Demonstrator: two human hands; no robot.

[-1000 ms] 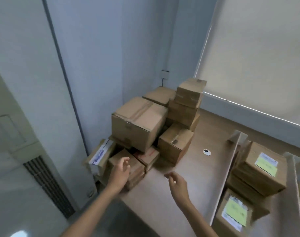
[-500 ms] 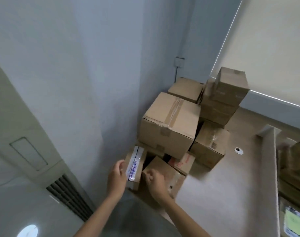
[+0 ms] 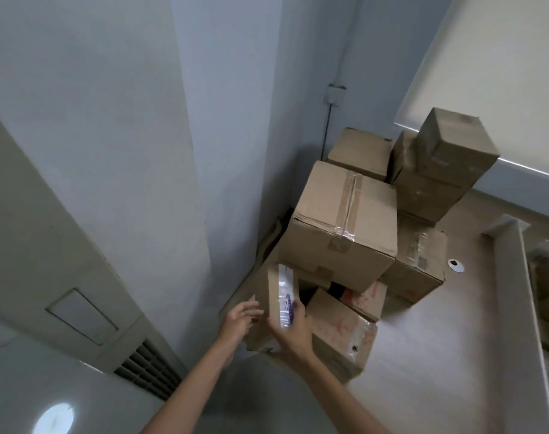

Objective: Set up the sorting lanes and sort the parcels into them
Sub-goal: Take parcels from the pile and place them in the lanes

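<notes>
Right hand (image 3: 293, 332) grips the labelled parcel (image 3: 279, 292) at the near-left corner of the counter (image 3: 439, 355), left hand (image 3: 240, 317) straight-fingered at its opposite face; support both faces and draw it clear without disturbing the box (image 3: 342, 227) stacked behind.

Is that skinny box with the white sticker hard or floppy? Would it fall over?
Probably hard: the labelled parcel has straight cardboard edges. Likely light, since the right hand grips it by one side. It is thin and upright, so it could tip easily if let go.

Office corner – stacked cardboard parcels (image 3: 342, 220), roller blind (image 3: 492, 73), wooden desk (image 3: 439, 355)
</notes>
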